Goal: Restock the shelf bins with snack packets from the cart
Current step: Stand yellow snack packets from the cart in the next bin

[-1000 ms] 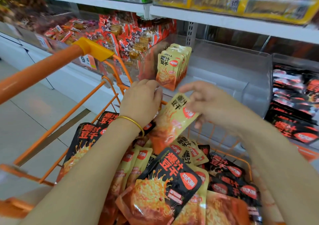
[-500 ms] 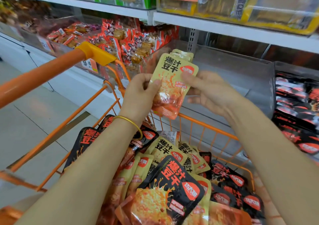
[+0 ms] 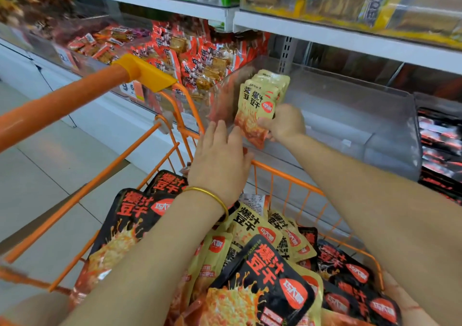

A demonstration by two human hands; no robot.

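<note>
Packet (image 3: pixel 253 117) in right hand (image 3: pixel 286 123), at bin (image 3: pixel 350 111)

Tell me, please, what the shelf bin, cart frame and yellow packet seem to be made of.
Shelf bin: clear rigid plastic, glossy; see-through walls. Cart frame: probably metal wire, orange-coated; thin straight bars. Yellow packet: flexible printed film, likely plastic, satin; it creases.

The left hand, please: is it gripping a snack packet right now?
No, the left hand hovers open over the cart rim, while the right hand holds the yellow packet.
</note>
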